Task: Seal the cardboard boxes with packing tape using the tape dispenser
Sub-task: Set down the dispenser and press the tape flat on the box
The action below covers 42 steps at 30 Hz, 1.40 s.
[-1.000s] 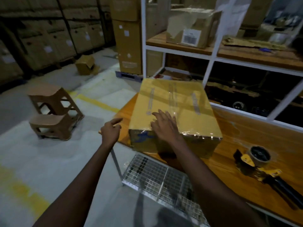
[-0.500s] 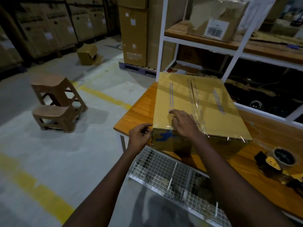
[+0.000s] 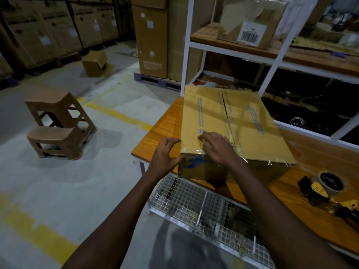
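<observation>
The cardboard box [image 3: 231,131] lies on the orange wooden table [image 3: 165,121], its long axis running away from the person toward the white shelving [image 3: 272,61] behind it, with the centre seam running the same way and clear tape already gleaming along that seam and over the near edge. The right hand [image 3: 217,147] rests flat on the box top at the near edge, fingers [image 3: 204,136] spread and pressing down just left of the seam, holding nothing. The left hand [image 3: 165,156] cups the near left corner of the box, thumb on the front face and fingers curled against the left side; it grips the corner loosely rather than closing on anything.

The tape dispenser [image 3: 328,191] lies on the table to the right of the box, well apart from both hands, so the right hand is the nearer one for it (a reach across to the right, judging by its place).

Compared with half a second ago, the left hand has moved from just short of the corner to touching it, the right hand has stayed on the near top edge, and the box has kept its place on the table; the view has swung slightly left, so the dispenser sits closer to the frame's right edge.
</observation>
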Tool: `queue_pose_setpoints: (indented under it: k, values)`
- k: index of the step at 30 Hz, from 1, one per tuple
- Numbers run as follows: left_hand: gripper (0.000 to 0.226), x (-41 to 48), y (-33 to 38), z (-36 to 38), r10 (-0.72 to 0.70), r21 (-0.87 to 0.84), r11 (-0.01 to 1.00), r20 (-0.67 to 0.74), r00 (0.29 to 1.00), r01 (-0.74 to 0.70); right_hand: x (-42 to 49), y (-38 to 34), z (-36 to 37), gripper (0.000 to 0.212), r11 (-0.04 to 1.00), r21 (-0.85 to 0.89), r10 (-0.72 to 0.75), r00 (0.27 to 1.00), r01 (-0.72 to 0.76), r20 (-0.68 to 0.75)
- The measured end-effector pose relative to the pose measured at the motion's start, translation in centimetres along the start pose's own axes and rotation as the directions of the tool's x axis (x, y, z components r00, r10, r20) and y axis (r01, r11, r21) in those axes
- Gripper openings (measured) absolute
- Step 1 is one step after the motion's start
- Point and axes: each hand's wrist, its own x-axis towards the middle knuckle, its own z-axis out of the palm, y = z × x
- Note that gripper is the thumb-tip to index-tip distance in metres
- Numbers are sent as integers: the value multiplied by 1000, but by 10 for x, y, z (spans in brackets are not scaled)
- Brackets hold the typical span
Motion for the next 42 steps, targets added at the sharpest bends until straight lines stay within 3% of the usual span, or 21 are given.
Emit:
queue_pose_setpoints:
  k: [3, 7, 11, 15, 17, 19, 23, 27, 28, 30, 32, 34, 36, 38, 40, 42]
  values:
    - [62, 18, 1, -9, 158, 148, 972, 168, 973, -183, 0, 0, -3, 56, 1000, 10, 8, 1000, -8, 12]
    - [49, 28, -7, -9, 380, 302, 820, 349, 857, -486, -1, -1, -5, 56, 1000, -11, -15, 1000, 15, 1]
    - [49, 32, -12, -9, 477, 380, 656, 460, 748, -652, -4, 4, -6, 53, 996, -45, -75, 997, 74, -26]
    - [62, 43, -17, -20, 546, 354, 512, 570, 614, -783, -7, 13, -5, 45, 986, -117, -121, 993, 120, 2]
    - [71, 45, -20, -24, 536, 341, 462, 628, 563, -819, -9, 17, -4, 47, 971, -195, -137, 991, 137, 12]
    - [73, 45, -18, -26, 507, 347, 457, 655, 560, -819, -16, 17, 0, 48, 935, -320, -183, 981, 153, -65]
    - [66, 43, -14, -26, 487, 344, 472, 666, 565, -812, -25, 19, 18, 43, 884, -455, -259, 921, 105, -292]
    - [56, 46, 0, -32, 565, 263, 454, 653, 504, -851, -25, 24, 27, 38, 857, -507, -320, 868, 93, -381]
    - [52, 49, 5, -31, 591, 245, 473, 624, 511, -846, -25, 24, 29, 38, 856, -508, -327, 857, 91, -398]
    - [50, 56, 20, -23, 581, 236, 580, 550, 599, -780, -26, 24, 33, 38, 865, -492, -344, 827, 96, -444]
    - [61, 62, 36, -10, 422, 309, 703, 543, 726, -640, -27, 26, 38, 38, 868, -481, -384, 784, 125, -488]
    - [77, 62, 45, 2, 175, 471, 719, 590, 788, -512, -30, 33, 44, 33, 864, -480, -411, 761, 150, -502]
    - [85, 59, 46, 9, 75, 545, 692, 598, 798, -474, -37, 41, 51, 32, 867, -476, -405, 766, 148, -499]
    - [82, 59, 44, 12, 65, 555, 675, 612, 788, -487, -44, 43, 55, 42, 888, -436, -373, 785, 147, -495]
    - [81, 58, 44, 13, 62, 564, 656, 622, 781, -502, -53, 39, 51, 49, 933, -323, -318, 788, 161, -527]
    - [84, 58, 52, 14, 26, 574, 672, 612, 790, -467, -63, 38, 40, 53, 977, -158, -214, 745, 147, -632]
